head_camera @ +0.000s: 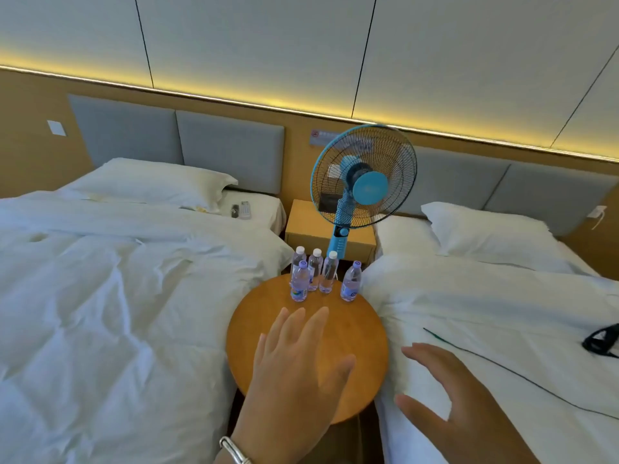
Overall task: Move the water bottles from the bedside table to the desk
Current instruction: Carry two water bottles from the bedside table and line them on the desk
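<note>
Water bottles [313, 276], five of them, stand upright in a tight cluster at the far edge of the round wooden table [365, 333], just beyond the fingertips of the left hand [294, 373]. That hand is spread flat, fingers straight, over the tabletop, holding nothing, with a silver bracelet [234, 451] at its wrist. The right hand [449, 396] hovers to the right, over the white bedding [502, 313], fingers relaxed and apart, well short of the bottles. A blue fan [363, 177] stands beyond them.
</note>
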